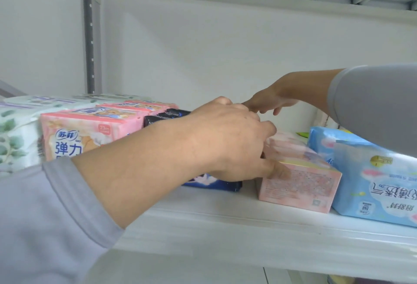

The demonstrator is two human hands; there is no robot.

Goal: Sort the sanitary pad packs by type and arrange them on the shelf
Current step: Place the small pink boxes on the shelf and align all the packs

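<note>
Left hand [234,139] gripping pale pink pack [300,182], print illegible; "苏菲 弹力" pink pack [85,134] to its left; right hand [270,100] behind, fingers relaxed, holding nothing.

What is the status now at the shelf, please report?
Left hand grips pale pink pack at its near corner. Right hand open above shelf, holds nothing. Dark blue pack sits close left of it, light blue pack touches right.

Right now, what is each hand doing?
Left hand: grips the pale pink pack.
Right hand: open, fingers loosely extended, holding nothing.
</note>
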